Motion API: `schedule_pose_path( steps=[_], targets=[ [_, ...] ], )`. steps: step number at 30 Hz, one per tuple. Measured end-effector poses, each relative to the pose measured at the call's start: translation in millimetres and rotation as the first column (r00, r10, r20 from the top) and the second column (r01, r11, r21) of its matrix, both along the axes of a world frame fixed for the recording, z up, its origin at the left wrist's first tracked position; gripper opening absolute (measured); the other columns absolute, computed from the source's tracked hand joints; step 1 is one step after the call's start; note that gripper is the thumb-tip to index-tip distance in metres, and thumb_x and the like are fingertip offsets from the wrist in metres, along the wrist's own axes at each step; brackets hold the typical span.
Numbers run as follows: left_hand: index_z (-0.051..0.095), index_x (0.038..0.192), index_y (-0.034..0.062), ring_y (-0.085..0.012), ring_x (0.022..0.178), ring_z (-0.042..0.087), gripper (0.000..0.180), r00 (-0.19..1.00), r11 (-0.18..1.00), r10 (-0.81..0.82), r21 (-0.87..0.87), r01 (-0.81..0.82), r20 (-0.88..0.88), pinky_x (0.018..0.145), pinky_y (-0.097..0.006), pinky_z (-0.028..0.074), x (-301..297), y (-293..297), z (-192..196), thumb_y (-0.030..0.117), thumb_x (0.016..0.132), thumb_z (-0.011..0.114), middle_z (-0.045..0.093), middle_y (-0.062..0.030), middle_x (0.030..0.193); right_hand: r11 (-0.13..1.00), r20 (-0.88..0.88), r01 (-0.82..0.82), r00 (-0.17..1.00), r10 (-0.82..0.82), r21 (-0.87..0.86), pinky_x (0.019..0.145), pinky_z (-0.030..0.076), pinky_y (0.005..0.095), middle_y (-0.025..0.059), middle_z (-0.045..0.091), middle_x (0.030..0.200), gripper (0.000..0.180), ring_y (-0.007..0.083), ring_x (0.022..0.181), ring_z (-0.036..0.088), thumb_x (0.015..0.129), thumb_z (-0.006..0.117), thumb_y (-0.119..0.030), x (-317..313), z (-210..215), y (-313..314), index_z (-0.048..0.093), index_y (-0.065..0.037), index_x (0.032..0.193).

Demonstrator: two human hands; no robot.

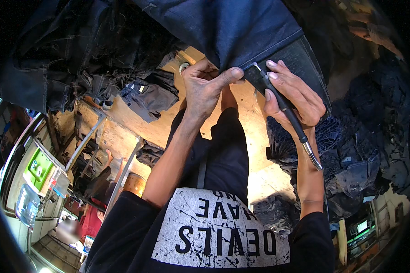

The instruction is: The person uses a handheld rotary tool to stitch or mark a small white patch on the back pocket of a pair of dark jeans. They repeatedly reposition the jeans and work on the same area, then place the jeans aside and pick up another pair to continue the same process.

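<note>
Dark blue denim trousers (pixel 259 27) hang in front of me, with a stitched hem along their lower edge. My left hand (pixel 205 88) is closed on the hem, thumb on top and the other fingers curled out of sight beneath. A slim black rotary handpiece (pixel 284 107) lies in my right hand (pixel 298 93), gripped like a pen. Its thin metal tip is at the hem, just right of my left thumb; I cannot tell whether it touches. From its rear end a metal spring sleeve runs down beside my right forearm. A dark flat board (pixel 305 57) shows next to the hem.
Dark denim garments (pixel 351 150) are heaped at the right, and more (pixel 77 59) hang at the upper left. A grey garment (pixel 150 95) lies left of my left hand. At the lower left are a person in red (pixel 92 223), a green tray (pixel 38 169) and a clear water jug (pixel 26 204).
</note>
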State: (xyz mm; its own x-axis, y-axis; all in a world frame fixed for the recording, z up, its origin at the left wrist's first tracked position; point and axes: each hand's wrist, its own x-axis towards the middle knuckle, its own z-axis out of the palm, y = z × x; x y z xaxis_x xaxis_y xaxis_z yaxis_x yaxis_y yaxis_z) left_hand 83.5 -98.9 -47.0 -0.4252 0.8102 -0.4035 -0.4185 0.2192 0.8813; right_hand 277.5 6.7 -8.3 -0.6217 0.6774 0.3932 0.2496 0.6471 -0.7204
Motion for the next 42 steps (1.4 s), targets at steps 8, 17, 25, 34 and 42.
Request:
schedule_pose_path(
  steps=[8, 17, 25, 34, 42],
  targets=[
    [0.075, 0.09, -0.0008, -0.0165, 0.075, 0.078, 0.022, 1.0, 0.999, -0.003, 0.041, 0.002, 0.025, 0.072, -0.028, 0.062, -2, -3, -19, 0.012, 0.086, 0.093, 0.079, -0.0126, 0.082, 1.0, 0.026, 0.016, 1.0, -0.015, -0.024, 0.103, 0.061, 0.0507, 0.0231, 0.08, 0.11, 0.027, 0.0377, 0.112, 0.078, 0.082, 0.08, 0.0, 4, 2, -1, 0.079, 0.004, 0.109],
    [0.078, 0.097, -0.0031, -0.014, 0.078, 0.076, 0.022, 0.99, 0.997, -0.042, 0.077, 0.031, 0.133, 0.077, -0.027, 0.061, -6, -3, -28, 0.008, 0.085, 0.092, 0.079, -0.0097, 0.087, 0.999, 0.015, 0.038, 0.999, -0.038, 0.017, 0.101, 0.062, 0.0499, 0.0211, 0.08, 0.109, 0.033, 0.0365, 0.11, 0.079, 0.082, 0.084, -0.006, 3, 0, 2, 0.079, 0.002, 0.114],
    [0.079, 0.101, -0.0035, -0.0156, 0.08, 0.076, 0.019, 0.979, 0.994, -0.076, 0.09, 0.06, 0.189, 0.078, -0.029, 0.062, -11, -7, -30, 0.006, 0.088, 0.089, 0.08, -0.0104, 0.09, 0.998, -0.001, 0.065, 0.998, -0.065, -0.007, 0.101, 0.062, 0.0509, 0.0236, 0.08, 0.11, 0.032, 0.0379, 0.111, 0.078, 0.083, 0.081, -0.003, 6, -3, 0, 0.078, 0.004, 0.114],
    [0.069, 0.08, -0.0005, -0.0076, 0.072, 0.066, 0.02, 0.969, 0.989, -0.12, -0.11, 0.098, -0.216, 0.066, -0.025, 0.051, -11, -12, -56, 0.003, 0.091, 0.084, 0.073, -0.0041, 0.077, 0.987, 0.012, 0.077, 0.997, -0.076, -0.141, 0.108, 0.057, 0.0515, 0.0239, 0.078, 0.118, 0.029, 0.037, 0.12, 0.075, 0.085, 0.079, 0.001, 19, 9, 21, 0.076, 0.005, 0.114],
    [0.073, 0.092, 0.0031, -0.0033, 0.074, 0.054, 0.016, 0.974, 0.998, 0.002, 0.06, 0.012, -0.228, 0.066, -0.024, 0.04, 18, -9, -73, -0.011, 0.089, 0.064, 0.065, 0.0066, 0.081, 0.993, -0.009, -0.087, 0.996, 0.086, -0.078, 0.103, 0.061, 0.051, 0.0203, 0.081, 0.108, 0.028, 0.0363, 0.113, 0.078, 0.083, 0.084, -0.005, 14, -2, 11, 0.08, 0.002, 0.109]
  ],
)
